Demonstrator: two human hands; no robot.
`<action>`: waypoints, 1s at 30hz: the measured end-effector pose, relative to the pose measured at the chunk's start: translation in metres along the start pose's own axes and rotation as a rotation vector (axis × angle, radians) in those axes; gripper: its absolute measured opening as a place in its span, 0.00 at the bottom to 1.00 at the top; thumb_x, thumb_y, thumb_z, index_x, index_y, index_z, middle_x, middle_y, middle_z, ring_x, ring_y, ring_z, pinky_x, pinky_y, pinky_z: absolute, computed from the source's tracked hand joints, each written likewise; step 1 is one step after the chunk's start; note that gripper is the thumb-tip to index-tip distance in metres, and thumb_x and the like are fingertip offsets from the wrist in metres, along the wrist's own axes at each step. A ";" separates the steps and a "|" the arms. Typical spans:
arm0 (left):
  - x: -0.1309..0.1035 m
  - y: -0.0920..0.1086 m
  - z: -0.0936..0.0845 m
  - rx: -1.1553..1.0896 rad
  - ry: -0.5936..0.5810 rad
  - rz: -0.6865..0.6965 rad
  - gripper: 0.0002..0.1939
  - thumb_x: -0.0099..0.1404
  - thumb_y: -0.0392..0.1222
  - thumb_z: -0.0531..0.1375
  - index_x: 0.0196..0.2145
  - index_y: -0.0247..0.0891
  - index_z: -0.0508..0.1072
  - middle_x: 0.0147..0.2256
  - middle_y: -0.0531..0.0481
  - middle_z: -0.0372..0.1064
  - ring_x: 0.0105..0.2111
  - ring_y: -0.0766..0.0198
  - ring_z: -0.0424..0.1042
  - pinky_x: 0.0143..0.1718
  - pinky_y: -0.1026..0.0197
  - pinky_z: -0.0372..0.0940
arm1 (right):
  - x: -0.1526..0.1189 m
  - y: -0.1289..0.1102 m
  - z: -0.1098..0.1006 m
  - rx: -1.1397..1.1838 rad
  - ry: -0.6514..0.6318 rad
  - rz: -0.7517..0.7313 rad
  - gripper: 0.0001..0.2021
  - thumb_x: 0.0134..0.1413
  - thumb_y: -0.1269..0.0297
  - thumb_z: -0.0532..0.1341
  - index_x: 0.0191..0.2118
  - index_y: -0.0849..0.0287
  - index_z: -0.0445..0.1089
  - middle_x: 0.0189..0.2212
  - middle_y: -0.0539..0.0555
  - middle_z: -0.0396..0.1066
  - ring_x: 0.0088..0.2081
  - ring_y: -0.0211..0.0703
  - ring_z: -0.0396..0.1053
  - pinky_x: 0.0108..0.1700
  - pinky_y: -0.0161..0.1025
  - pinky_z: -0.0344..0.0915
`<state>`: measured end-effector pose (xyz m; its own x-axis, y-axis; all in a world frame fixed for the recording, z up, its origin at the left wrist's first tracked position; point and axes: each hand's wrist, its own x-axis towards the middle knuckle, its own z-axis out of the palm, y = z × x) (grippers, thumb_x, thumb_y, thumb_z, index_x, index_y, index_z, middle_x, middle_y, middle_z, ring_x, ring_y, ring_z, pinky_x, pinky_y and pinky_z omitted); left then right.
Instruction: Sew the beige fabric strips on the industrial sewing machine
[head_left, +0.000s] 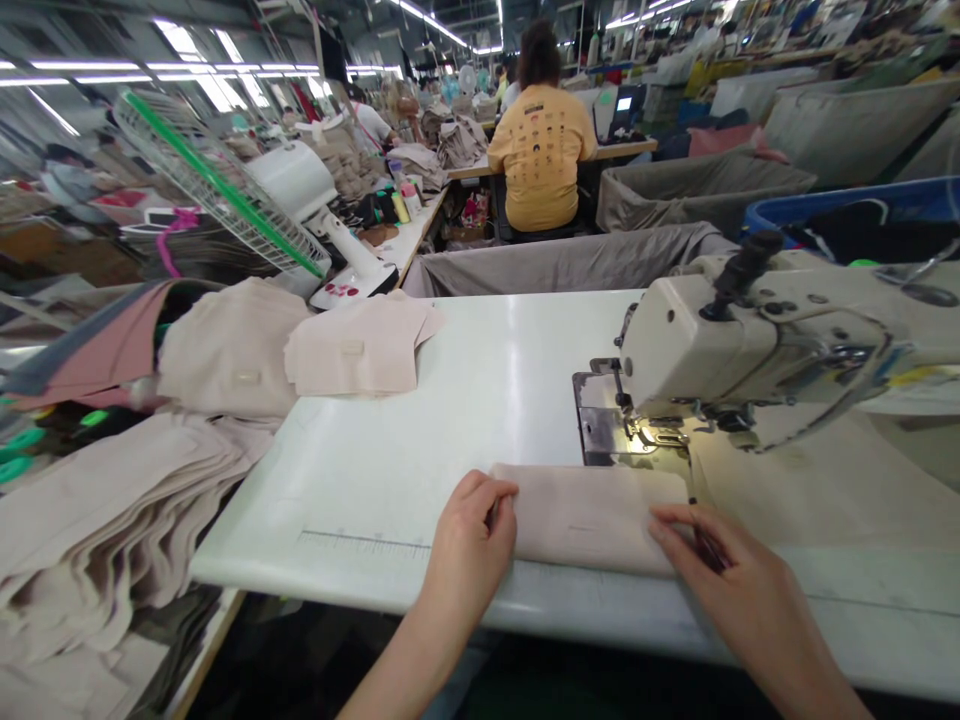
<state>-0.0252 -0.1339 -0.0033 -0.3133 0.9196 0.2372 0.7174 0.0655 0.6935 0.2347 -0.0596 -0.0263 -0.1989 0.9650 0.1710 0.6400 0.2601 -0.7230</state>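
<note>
A folded beige fabric piece (pixel 589 515) lies on the white sewing table (pixel 360 460), near its front edge and just in front of the machine's metal plate. My left hand (pixel 476 530) pinches the left end of the fabric between thumb and fingers. At the right end, my right hand (pixel 712 560) has its thumb and forefinger closed on the fabric's edge; a small dark object shows partly within that hand. The sewing machine (pixel 690 340) stands behind the right part of the fabric, its needle area lit.
Beige pieces (pixel 360 345) lie at the table's back left, beside a bulkier beige pile (pixel 232 350). Stacked fabric layers (pixel 112 510) sit at the left. A white fan (pixel 300 190) stands behind. A person in a yellow shirt (pixel 544 150) sits farther back, beyond a grey cloth-lined bin (pixel 540 265).
</note>
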 end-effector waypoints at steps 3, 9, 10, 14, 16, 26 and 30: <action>-0.001 0.000 0.000 0.001 0.007 -0.007 0.11 0.65 0.32 0.55 0.36 0.38 0.78 0.32 0.49 0.70 0.30 0.63 0.72 0.34 0.61 0.70 | 0.001 0.000 0.000 0.012 0.001 0.002 0.14 0.53 0.46 0.62 0.33 0.49 0.78 0.29 0.50 0.79 0.26 0.45 0.75 0.27 0.37 0.71; -0.001 -0.001 0.001 -0.002 0.013 -0.008 0.12 0.65 0.32 0.54 0.35 0.38 0.78 0.31 0.49 0.70 0.30 0.63 0.71 0.34 0.61 0.70 | 0.002 -0.001 0.000 0.019 -0.004 0.012 0.15 0.54 0.45 0.62 0.33 0.49 0.78 0.30 0.50 0.80 0.27 0.46 0.75 0.29 0.38 0.72; -0.001 0.000 0.001 -0.002 0.013 -0.009 0.12 0.65 0.32 0.54 0.35 0.38 0.78 0.31 0.49 0.70 0.30 0.63 0.71 0.34 0.61 0.70 | 0.002 -0.001 0.000 0.018 -0.001 0.013 0.15 0.54 0.45 0.62 0.33 0.49 0.78 0.30 0.50 0.80 0.28 0.46 0.76 0.30 0.38 0.72; 0.000 0.000 0.001 -0.007 0.017 -0.007 0.11 0.64 0.32 0.55 0.35 0.38 0.78 0.30 0.50 0.69 0.29 0.64 0.71 0.33 0.61 0.70 | 0.000 0.002 0.002 0.017 -0.013 0.016 0.15 0.54 0.44 0.62 0.34 0.49 0.78 0.31 0.51 0.80 0.27 0.46 0.75 0.30 0.38 0.72; 0.000 0.000 0.001 -0.004 0.021 -0.004 0.11 0.64 0.31 0.55 0.34 0.38 0.78 0.30 0.50 0.69 0.29 0.64 0.71 0.33 0.62 0.70 | 0.000 0.004 0.003 0.011 -0.022 0.029 0.15 0.54 0.45 0.62 0.35 0.49 0.78 0.31 0.51 0.80 0.28 0.46 0.75 0.30 0.38 0.72; 0.006 0.003 -0.002 0.074 0.017 0.032 0.12 0.64 0.34 0.54 0.33 0.37 0.78 0.29 0.50 0.69 0.28 0.63 0.72 0.33 0.61 0.71 | 0.003 -0.007 0.000 0.054 -0.067 0.119 0.14 0.57 0.50 0.61 0.36 0.54 0.78 0.36 0.54 0.80 0.33 0.46 0.75 0.36 0.39 0.70; 0.010 0.001 -0.003 0.079 0.023 0.071 0.12 0.64 0.37 0.54 0.32 0.38 0.78 0.29 0.50 0.71 0.27 0.63 0.72 0.31 0.62 0.71 | 0.006 -0.012 -0.001 0.083 -0.079 0.115 0.14 0.59 0.52 0.59 0.35 0.54 0.77 0.32 0.53 0.78 0.33 0.46 0.73 0.36 0.39 0.68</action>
<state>-0.0291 -0.1261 0.0018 -0.2739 0.9137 0.3001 0.7847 0.0319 0.6190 0.2268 -0.0572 -0.0163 -0.1879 0.9816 0.0332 0.5988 0.1412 -0.7884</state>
